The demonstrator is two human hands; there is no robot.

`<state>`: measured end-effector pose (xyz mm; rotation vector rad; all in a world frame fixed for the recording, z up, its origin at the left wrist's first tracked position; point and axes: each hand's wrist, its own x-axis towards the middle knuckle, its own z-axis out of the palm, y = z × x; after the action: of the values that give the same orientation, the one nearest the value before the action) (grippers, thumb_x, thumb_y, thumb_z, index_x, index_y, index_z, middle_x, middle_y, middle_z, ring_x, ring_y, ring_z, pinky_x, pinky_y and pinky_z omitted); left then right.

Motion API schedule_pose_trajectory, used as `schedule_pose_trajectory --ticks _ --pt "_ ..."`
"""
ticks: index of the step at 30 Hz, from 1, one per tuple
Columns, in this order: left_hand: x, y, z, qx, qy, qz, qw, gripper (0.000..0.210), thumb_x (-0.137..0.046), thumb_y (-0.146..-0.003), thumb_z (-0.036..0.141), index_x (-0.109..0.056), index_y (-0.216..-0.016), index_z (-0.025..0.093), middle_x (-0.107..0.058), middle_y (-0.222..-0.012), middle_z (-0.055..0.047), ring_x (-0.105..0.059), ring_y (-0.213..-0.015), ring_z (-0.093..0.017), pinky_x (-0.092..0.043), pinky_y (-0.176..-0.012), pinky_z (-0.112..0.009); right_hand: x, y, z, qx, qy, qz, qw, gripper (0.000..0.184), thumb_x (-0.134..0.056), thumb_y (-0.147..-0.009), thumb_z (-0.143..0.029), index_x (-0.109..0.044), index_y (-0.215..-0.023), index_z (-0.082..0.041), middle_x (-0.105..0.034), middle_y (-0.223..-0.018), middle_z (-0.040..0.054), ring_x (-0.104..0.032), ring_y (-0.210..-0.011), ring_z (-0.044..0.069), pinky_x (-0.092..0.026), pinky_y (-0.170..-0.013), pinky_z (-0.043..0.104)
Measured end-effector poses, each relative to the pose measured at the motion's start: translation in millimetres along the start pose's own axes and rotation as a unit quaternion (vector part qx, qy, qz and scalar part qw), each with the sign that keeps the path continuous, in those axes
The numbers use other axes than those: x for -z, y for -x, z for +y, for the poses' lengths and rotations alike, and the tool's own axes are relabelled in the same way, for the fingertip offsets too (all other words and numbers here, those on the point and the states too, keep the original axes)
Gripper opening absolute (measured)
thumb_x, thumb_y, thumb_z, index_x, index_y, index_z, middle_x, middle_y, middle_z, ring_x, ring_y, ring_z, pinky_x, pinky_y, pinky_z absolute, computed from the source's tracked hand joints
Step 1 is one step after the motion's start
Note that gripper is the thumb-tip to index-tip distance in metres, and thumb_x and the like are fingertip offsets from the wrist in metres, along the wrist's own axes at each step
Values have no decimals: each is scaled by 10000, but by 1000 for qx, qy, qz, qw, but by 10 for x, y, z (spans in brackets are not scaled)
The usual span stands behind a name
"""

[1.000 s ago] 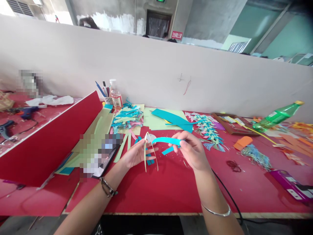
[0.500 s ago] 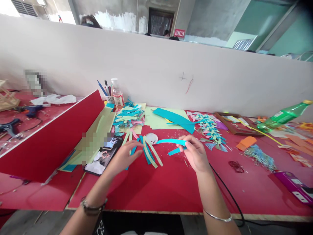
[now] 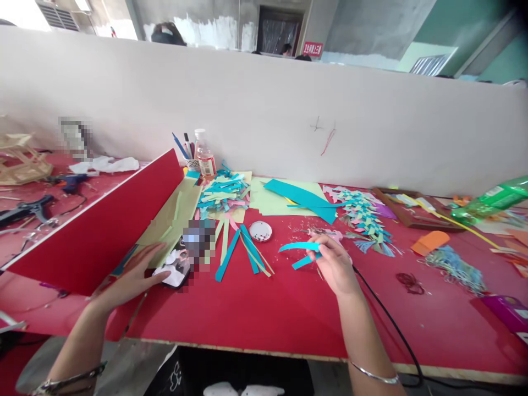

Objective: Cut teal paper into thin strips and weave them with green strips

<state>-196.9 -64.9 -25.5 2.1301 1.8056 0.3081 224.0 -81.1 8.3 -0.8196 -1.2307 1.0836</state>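
Note:
Between the thumb and fingers of my right hand (image 3: 336,264) is a blue paper strip (image 3: 297,246), its free end pointing left. Another blue piece (image 3: 303,262) shows just below it. My left hand (image 3: 134,275) is spread, its thumb over the near end of a phone (image 3: 175,272) and its fingers beside green paper sheets (image 3: 169,220). Between the hands, blue strips (image 3: 228,257) and pale green strips lie on the red table, near a small white round dish (image 3: 260,231). Behind my right hand a pink object (image 3: 337,234) is mostly hidden.
A red divider board (image 3: 99,220) stands at left. Along the back are a bottle (image 3: 205,157), a pile of cut strips (image 3: 225,195) and a braided paper piece (image 3: 365,217). A black cable (image 3: 383,311) runs off the front edge. A green bottle (image 3: 495,198) lies at right.
My left hand has moved left and down, from the loose strips to the phone. My right hand still pinches the blue strip. The view has shifted slightly.

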Motion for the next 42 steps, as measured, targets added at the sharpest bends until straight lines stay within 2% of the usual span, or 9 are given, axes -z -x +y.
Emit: schedule_pose_trajectory --ticks 9,14,25,42 --pt "-70 -28 -26 6 -75 26 997 699 -370 -697 515 -331 -1259 100 -357 -1306 -118 -318 -1197 -240 -264 -977 -324 7 15 37 -11 -4 9 1000 116 -519 -754 -278 -533 -681 -190 -495 -729 -7 -446 -570 96 -376 -578 283" --pt "-34 -15 25 11 -69 2 998 682 -359 -721 487 -306 -1270 86 -323 -1329 -130 -292 -1208 -240 -238 -987 -318 -1 16 27 -19 0 0 1000 119 -509 -764 -282 -538 -689 -195 -494 -720 -7 -440 -576 98 -372 -573 280" --pt "-21 -18 57 10 -58 5 998 681 -364 -725 502 -304 -1266 93 -323 -1323 -116 -284 -1213 -226 -212 -996 -283 -30 8 17 -22 -22 -36 999 131 -507 -771 -276 -532 -674 -191 -486 -711 -11 -420 -586 91 -362 -567 253" --pt "9 -10 79 10 -54 13 998 669 -364 -710 516 -346 -1244 113 -365 -1305 -116 -309 -1206 -229 -232 -987 -285 -19 18 24 -44 -8 -26 999 148 -519 -753 -302 -520 -662 -186 -473 -669 -11 -443 -603 105 -368 -537 250"
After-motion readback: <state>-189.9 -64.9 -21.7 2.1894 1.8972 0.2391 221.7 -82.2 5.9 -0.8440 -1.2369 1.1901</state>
